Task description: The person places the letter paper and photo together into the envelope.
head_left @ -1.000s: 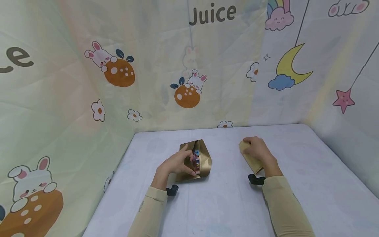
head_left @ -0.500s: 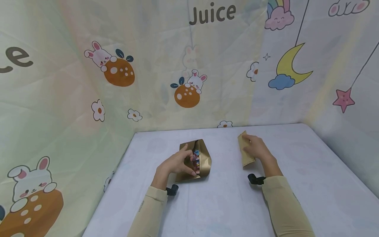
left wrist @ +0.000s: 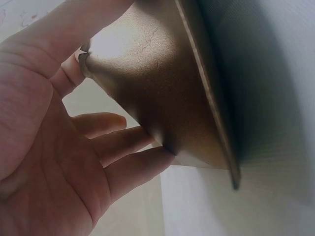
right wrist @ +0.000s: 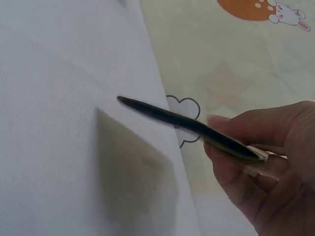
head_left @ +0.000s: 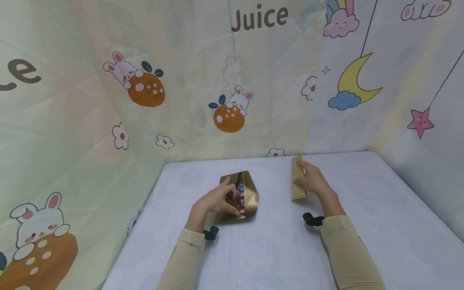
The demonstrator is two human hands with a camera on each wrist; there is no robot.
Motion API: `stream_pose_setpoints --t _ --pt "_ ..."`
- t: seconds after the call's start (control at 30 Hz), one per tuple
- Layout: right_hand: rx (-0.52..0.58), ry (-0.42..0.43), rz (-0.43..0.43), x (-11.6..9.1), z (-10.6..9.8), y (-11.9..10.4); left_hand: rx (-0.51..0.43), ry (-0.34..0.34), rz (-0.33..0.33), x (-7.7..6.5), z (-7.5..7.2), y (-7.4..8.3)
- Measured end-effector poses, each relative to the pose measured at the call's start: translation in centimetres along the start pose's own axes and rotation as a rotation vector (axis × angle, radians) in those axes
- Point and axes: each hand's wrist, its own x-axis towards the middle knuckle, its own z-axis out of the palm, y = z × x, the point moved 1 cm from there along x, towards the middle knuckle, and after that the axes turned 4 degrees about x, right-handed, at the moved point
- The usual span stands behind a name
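Observation:
A gold, stiff-walled, envelope-shaped box stands on the table left of centre, its mouth showing small colourful pieces. My left hand grips it by its edges, thumb near and fingers farther off. Up close in the left wrist view, the fingertips of the left hand press the brown-gold wall. Over at the right, my right hand pinches a flat, tan-gold oblong piece. The right wrist view catches that piece edge-on, thin and dark, held above the table.
A white cloth covers the table, whose far edge meets a printed curtain with bunnies and flowers. More curtain hangs at left and right. A black wrist camera sits at the right cuff, another at the left.
The flat gold piece in my right hand has turned from slanting to nearly upright in the head view and shifted slightly away. My left hand and the box have stayed put.

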Motion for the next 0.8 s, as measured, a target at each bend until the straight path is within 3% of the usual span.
stream_pose_setpoints --t 0.8 --pt "0.059 -0.03 -0.047 0.27 0.65 -0.86 -0.026 0.006 0.014 -0.06 -0.05 -0.11"
